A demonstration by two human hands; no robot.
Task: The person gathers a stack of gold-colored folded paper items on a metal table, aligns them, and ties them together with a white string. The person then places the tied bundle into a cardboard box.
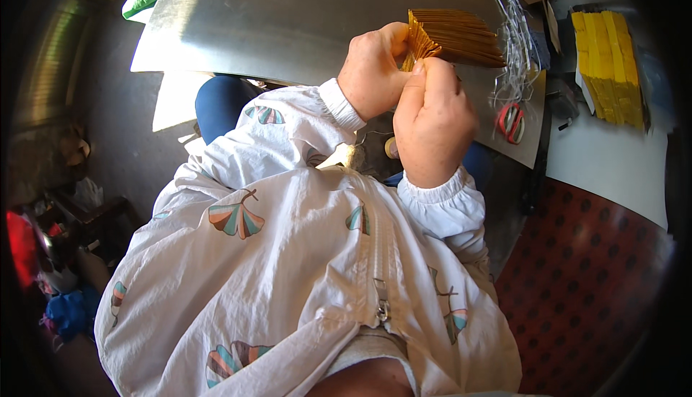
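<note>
Near end of gold stack (454,36) hidden behind left hand (371,72) and right hand (432,119); grip point not visible. Fingertips of both hands tucked out of sight. White strings (513,43) tangled, count unclear. Red item (512,123) on desk (288,15) too small to identify. Yellow stack (609,65) partly dark at rim. Clutter at left (58,274) blurred, in shadow. Desk far edge cut off at top.

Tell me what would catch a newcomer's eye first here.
The fanned stack of gold paper sheets, pinched at its corner by the left hand and right hand over the grey metal sheet. Then the bright yellow paper stack at far right, and the red-handled scissors beside the hands.
</note>
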